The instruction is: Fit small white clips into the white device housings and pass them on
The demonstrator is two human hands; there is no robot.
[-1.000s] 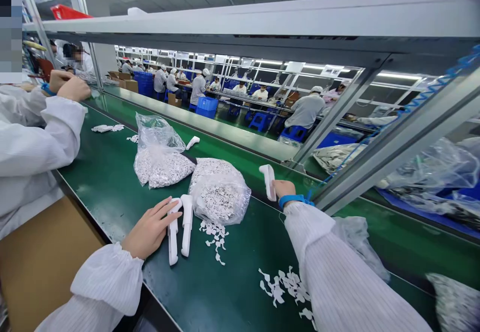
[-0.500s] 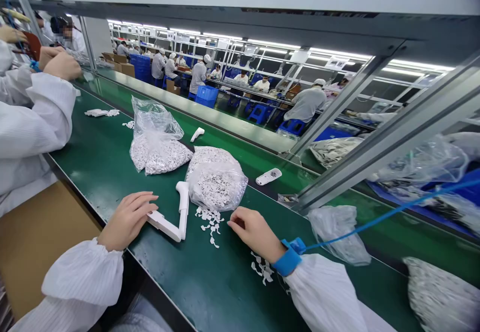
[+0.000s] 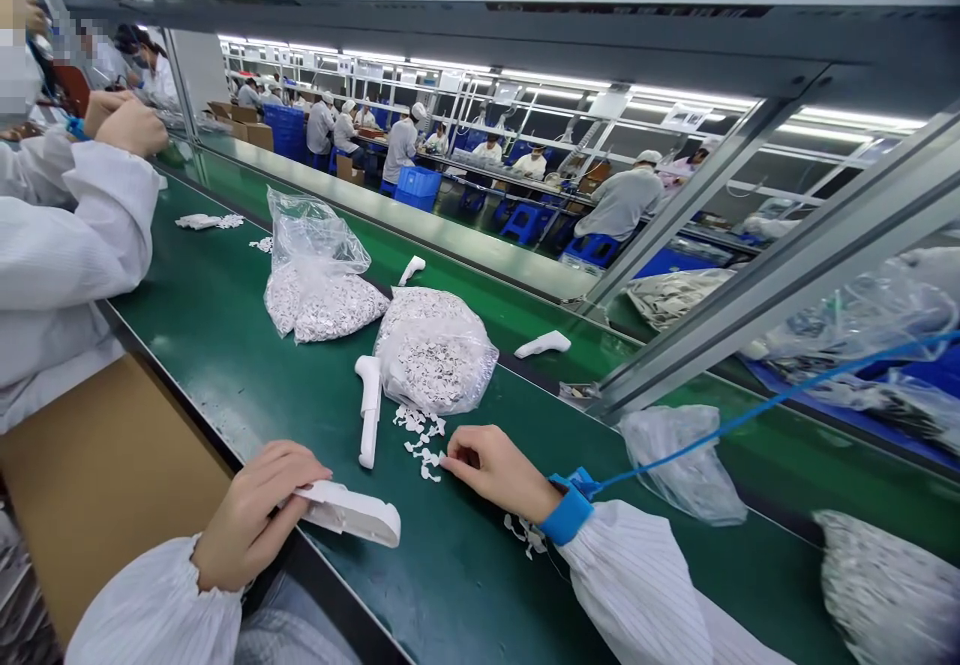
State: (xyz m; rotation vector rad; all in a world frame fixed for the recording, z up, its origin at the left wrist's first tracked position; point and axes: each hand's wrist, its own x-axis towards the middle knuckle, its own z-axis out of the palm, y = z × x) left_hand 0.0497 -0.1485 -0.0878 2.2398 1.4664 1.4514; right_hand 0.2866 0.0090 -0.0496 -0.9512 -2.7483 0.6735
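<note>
My left hand (image 3: 259, 513) is closed around the end of a white plastic housing (image 3: 356, 515), held over the near edge of the green table. My right hand (image 3: 491, 467) pinches at a small white plastic piece (image 3: 433, 459), beside a loose scatter of similar pieces. Another white handle-shaped housing (image 3: 368, 410) lies on the table between my hands, further off. Just behind the scatter sits an open clear bag (image 3: 439, 355) full of small white pieces. More small pieces lie partly hidden under my right wrist, which wears a blue wrist strap (image 3: 570, 515) with a cord.
A second filled bag (image 3: 322, 295) stands further left. White housings (image 3: 543, 344) lie on the green strip beyond. A crumpled clear bag (image 3: 686, 465) and another filled bag (image 3: 889, 585) are at right. Metal posts (image 3: 679, 215) rise there. A co-worker's hands (image 3: 127, 125) are at left; a cardboard box (image 3: 112, 485) stands below.
My left hand has drawn the housing towards me, away from the other one, and turned it. My right hand has shifted slightly left to the small pieces. A differently shaped housing shows near the post.
</note>
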